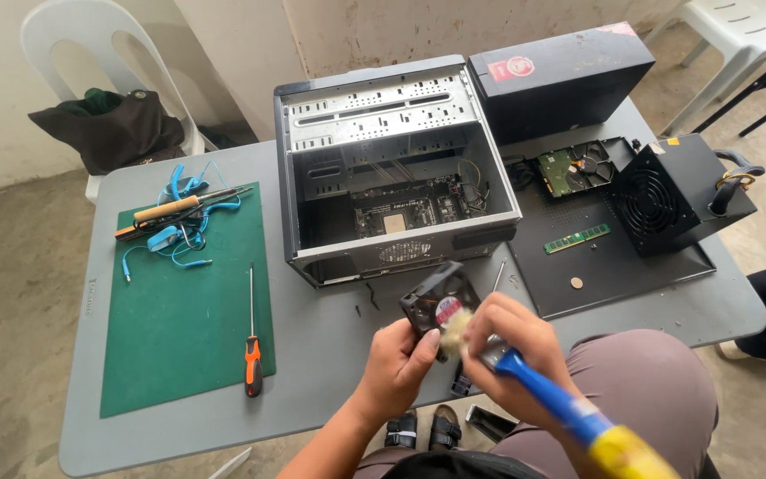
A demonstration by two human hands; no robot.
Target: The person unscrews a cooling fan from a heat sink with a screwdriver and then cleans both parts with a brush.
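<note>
Far left of the fingers: a green mat (183, 341) lies on the grey table (330, 355); at its top sits a blue coiled strap (179, 232) with a wooden-handled tool (166, 210).
Left of the fingers: an orange-handled screwdriver (253, 341) lies along the mat's right edge, well apart from both hands.
Left hand (398, 362): fingers curled and clamped on the lower edge of a small black fan (441, 302), thumb pressed to its face.
Fan: held up between both hands, just in front of the open computer case (396, 168), tilted toward the camera.
Right hand (511, 341): fingers closed tight around a brush with a blue and yellow handle (569, 412); its pale bristles (456, 330) touch the fan's hub.
Right of the fingers: a black side panel (613, 266) holds a green memory stick (576, 238), a hard drive (574, 167) and a black power supply (680, 195).
</note>
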